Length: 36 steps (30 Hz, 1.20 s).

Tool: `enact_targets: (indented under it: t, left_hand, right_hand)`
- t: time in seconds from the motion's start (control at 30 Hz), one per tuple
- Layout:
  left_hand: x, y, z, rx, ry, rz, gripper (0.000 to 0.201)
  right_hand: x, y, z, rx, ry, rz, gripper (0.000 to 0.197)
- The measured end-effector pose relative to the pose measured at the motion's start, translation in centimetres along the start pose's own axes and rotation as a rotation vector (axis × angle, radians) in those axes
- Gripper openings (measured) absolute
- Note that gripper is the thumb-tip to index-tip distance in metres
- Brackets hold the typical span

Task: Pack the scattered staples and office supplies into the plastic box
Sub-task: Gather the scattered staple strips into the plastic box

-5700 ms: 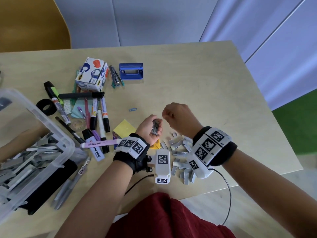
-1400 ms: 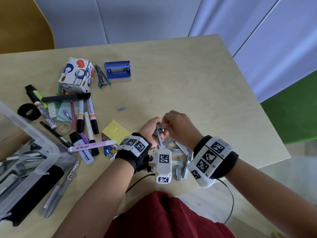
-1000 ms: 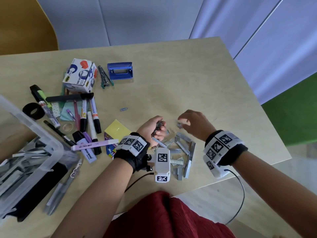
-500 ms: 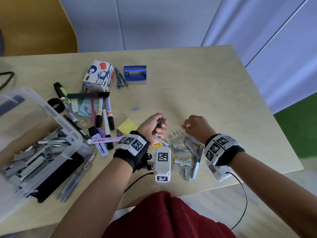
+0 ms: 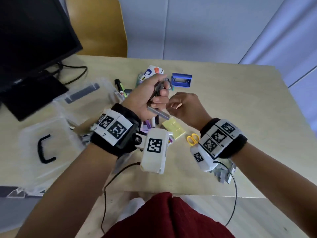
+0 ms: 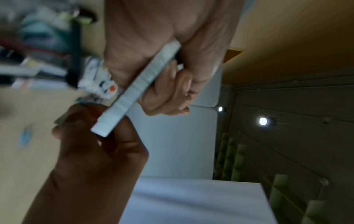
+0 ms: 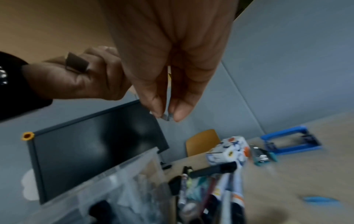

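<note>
Staple strips (image 5: 223, 174) lay in a loose heap at the near right edge of the pale wooden surface (image 5: 240, 103), partly hidden under the right wrist. Above the surface, the left hand (image 5: 147, 98) gripped a bundle of staple sticks (image 6: 138, 89) in curled fingers. Just beside it, the right hand (image 5: 187, 107) pinched a small staple piece (image 7: 167, 116) between thumb and fingertips. Below them lay yellow scissors (image 5: 193, 139) and a yellow sticky pad (image 5: 174, 128). The clear plastic box (image 5: 51, 134) stood to the left. Farther back were markers (image 7: 228, 194), a tape dispenser carton (image 5: 151, 73) and a blue hole punch (image 5: 181, 79).
</note>
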State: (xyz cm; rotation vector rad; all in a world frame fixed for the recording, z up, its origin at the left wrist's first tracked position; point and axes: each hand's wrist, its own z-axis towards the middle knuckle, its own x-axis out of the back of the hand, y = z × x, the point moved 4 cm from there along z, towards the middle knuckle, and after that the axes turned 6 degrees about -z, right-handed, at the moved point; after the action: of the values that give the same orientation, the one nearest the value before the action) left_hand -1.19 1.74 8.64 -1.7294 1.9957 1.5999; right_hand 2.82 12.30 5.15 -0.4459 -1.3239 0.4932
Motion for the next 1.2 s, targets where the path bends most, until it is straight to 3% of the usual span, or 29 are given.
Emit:
enact_targets:
  t: [0.13,0.3,0.47,0.97,1.2]
  left_hand:
    - [3.7,3.7,-3.5,-0.125,0.104,0.112,0.035]
    - [9.5,3.8,-3.5,-0.043,0.314,0.158,0.035]
    - [12.1,2.5,-2.9,-0.031,0.454,0.394,0.031]
    - [12.5,3.6,-4.1,0.057,0.335,0.917,0.025]
    - [10.8,4.9,-3.9,-0.189,0.371,1.178,0.026]
  right_hand:
    - [-2.0,-4.7,1.8,0.086,-0.016,0.071,0.005]
    - [-4.7,-7.6,2.6,0.077,-0.052,0.089,0.007]
    - [-6.8,-8.4,1.8,-0.007,-0.139,0.032,0.009]
    - [-8.3,-9.7,1.2,-0.059,-0.107,-0.092,0.015]
    - [-6.2,-7.4,-1.0,-0.174,0.114,0.044,0.014]
